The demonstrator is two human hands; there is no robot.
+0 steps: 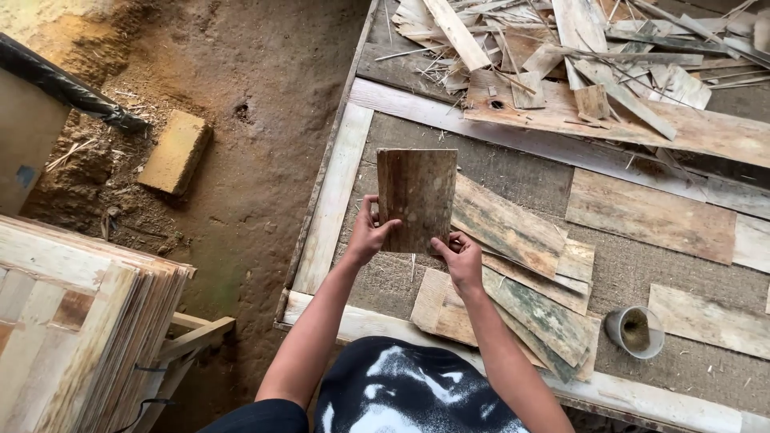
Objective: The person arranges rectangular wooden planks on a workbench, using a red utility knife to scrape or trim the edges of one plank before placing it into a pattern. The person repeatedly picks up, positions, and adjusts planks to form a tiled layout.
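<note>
The left hand [367, 236] pinched the lower left edge of a weathered wooden board [416, 199], held upright above the desk [333, 200], while the right hand [463, 258] gripped its bottom right corner with fingertips only. With so shallow a hold the board looked liable to tip forward or slip, and its rough edges could have splintered into the fingers. Below and right of the right hand lay a loose stack of planks [521, 273], which a dropped board might have knocked askew.

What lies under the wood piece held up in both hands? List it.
Under the held wood piece, gripped by the left hand and right hand, the ends of overlapping weathered boards show on the workbench. Whatever lies directly beneath the piece is covered.
</note>
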